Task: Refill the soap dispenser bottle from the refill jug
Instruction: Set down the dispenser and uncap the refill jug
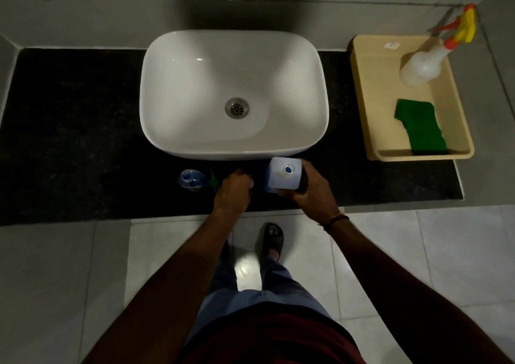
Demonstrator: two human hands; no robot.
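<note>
The soap dispenser bottle (191, 179) stood on the dark counter (78, 141), just off the front edge of the white basin (234, 57), at about seven o'clock from the drain (237, 108). Its neck looked open, blue soap showing inside, which I judged left it ready to take a pour. At three o'clock from it, my left hand (233, 193) was curled shut over something small and pale; I cannot tell what it was, maybe a cap or the pump top. Further toward three o'clock, my right hand (308, 189) wrapped around the refill jug (282, 174), fingers pressed on its far side and thumb near me, keeping it upright on or just above the counter so nothing would spill before I was lined up. The jug's mouth pointed up at me. I kept both containers near the counter's front edge, close together, so the tilt across would be short. Well off at two o'clock sat a beige tray (370, 107) holding a spray bottle (426, 63) and a green scouring pad (420, 125).
</note>
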